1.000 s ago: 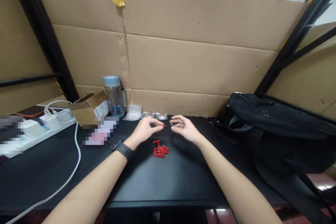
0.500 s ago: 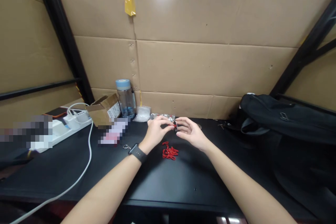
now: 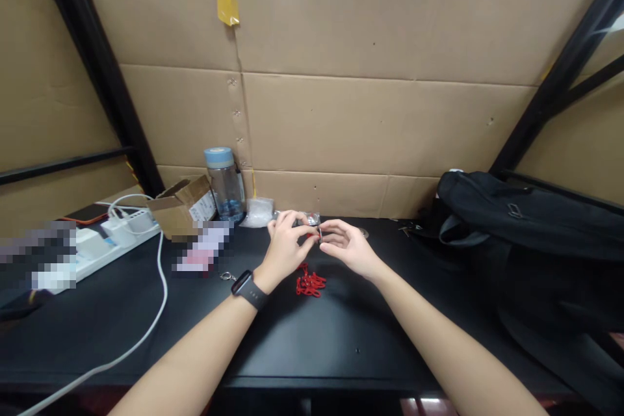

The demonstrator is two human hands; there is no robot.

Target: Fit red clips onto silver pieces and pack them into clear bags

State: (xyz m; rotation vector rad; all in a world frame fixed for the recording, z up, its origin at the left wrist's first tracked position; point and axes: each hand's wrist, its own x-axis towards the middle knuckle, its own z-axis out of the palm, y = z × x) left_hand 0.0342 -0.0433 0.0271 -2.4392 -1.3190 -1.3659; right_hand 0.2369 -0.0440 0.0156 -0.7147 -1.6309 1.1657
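Centre of frame: the left hand [image 3: 287, 247] narrowly pinches a short red cord [image 3: 313, 236] beside a thin, silvery, disc-like piece [image 3: 320, 234] held by the right hand [image 3: 350, 249]; joining, apparently, calls for steady alignment. Below: tangled red cord loops [image 3: 311, 285].

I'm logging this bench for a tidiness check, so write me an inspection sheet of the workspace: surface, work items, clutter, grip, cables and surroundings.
Surface: black table, light reflecting near its front edge.
Work items: pile of red cords below the hands; a small thin piece at the fingertips, too small to identify.
Clutter: bottle, open box and plastic packets at the back; black bag on the right. Pixelated patches hide some items on the left.
Grip: left hand pinches a red piece; right hand holds the thin piece.
Cables: white cable loose across the table's left, near the power strip.
Surroundings: cardboard wall behind; other people: nothing seen.
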